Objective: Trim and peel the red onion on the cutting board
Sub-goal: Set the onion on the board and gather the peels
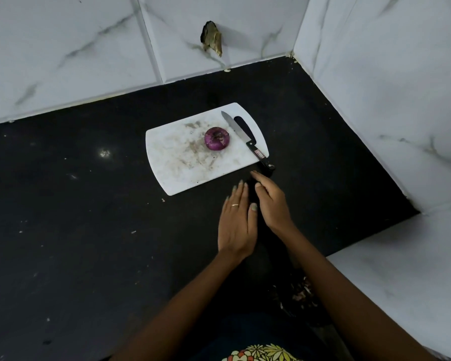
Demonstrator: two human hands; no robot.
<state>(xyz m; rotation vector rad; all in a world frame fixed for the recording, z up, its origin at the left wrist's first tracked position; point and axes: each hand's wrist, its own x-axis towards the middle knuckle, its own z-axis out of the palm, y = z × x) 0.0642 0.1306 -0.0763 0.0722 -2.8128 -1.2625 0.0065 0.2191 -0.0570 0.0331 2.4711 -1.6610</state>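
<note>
Both hands empty, fingers out flat: left hand point(236, 220), right hand point(271, 201) nearest the knife point(248, 139). Round red onion point(217, 138) beside it could roll mid-cut.

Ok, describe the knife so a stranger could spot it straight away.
Start at the white plastic cutting board on the black countertop. Along its right side, beside the round red onion, lies the steel-bladed knife with a black handle. Its tip points away toward the tiled wall and its handle end overhangs the board's near edge, just beyond the right hand.
</note>
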